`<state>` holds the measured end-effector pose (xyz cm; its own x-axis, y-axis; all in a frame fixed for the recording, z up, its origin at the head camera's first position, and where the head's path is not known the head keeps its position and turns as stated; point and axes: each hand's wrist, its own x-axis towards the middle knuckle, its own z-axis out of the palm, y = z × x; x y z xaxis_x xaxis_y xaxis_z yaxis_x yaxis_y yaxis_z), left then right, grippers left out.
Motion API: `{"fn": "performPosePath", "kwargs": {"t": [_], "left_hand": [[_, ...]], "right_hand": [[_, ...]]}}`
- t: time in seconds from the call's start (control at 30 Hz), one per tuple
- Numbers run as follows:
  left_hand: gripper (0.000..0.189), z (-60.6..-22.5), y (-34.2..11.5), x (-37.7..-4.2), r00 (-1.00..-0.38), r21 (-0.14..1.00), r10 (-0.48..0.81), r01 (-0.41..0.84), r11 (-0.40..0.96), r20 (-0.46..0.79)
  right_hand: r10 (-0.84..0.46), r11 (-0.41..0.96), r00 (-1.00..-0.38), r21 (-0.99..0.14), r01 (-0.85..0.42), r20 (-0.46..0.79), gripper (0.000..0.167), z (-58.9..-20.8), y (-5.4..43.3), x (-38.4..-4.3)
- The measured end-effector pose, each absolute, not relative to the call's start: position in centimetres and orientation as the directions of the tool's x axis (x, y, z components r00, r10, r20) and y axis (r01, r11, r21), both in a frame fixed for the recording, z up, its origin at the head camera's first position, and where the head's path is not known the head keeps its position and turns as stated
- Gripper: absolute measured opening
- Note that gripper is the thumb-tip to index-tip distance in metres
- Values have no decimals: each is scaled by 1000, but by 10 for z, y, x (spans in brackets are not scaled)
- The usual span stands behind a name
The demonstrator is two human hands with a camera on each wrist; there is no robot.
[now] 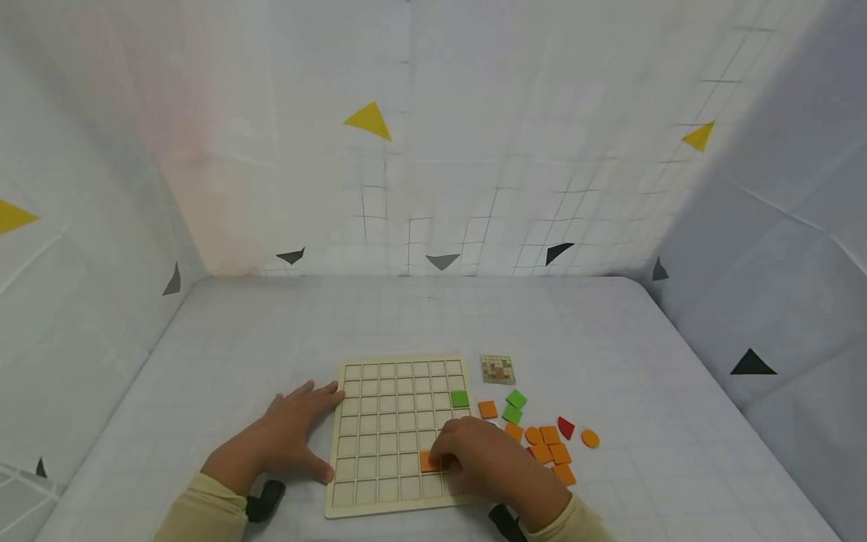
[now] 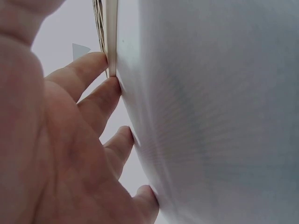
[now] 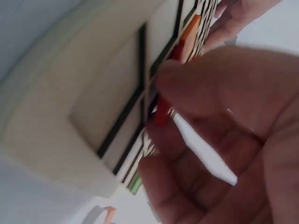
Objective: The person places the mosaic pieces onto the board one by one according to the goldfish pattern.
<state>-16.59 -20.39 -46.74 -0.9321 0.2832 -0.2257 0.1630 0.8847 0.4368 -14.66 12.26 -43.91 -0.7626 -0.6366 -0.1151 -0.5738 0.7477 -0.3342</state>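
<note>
A pale wooden grid board (image 1: 369, 446) lies flat on the table. My left hand (image 1: 287, 436) is spread at its left side; in the left wrist view the fingertips rest against the edge of the board (image 2: 111, 37). Over the lower right cells is my right hand (image 1: 488, 459), pinching a red piece (image 3: 162, 112) between thumb and fingers, right at the grid. That piece is hidden from the head view. An orange square tile (image 1: 428, 461) sits in a cell beside the right fingertips. Higher up, a green square tile (image 1: 460, 399) fills a cell near the right edge.
Right of the board lie loose orange tiles (image 1: 549, 435), two green tiles (image 1: 516, 398), a red quarter-round piece (image 1: 565, 427) and an orange round piece (image 1: 591, 438). A small pattern card (image 1: 497, 369) lies beyond them. White sheeting walls (image 1: 433, 196) surround the table.
</note>
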Motion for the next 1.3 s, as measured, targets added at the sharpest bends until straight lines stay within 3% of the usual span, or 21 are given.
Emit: {"fn": "performPosePath", "kwargs": {"t": [0.3,0.6,0.9,1.07,1.3], "left_hand": [[127,-465,-199,-167,-928,451,292,163,878,-233],[128,-466,-197,-168,-925,450,298,167,877,-237],[128,-473,-195,-168,-922,470,302,161,868,-241],[128,-471,-195,-169,-922,460,306,170,871,-239],[128,-463,-204,-166,-924,439,311,190,878,-222]], "right_hand": [[-532,844,-836,-161,-511,-137,38,-433,114,-136],[-447,883,-889,-210,-420,-102,41,-433,112,-127],[-429,893,-894,-208,-399,-129,45,-438,113,-123],[-419,885,-901,-277,-375,-118,47,-436,119,-122],[-434,785,-901,-487,-382,7,45,-435,132,-118]]}}
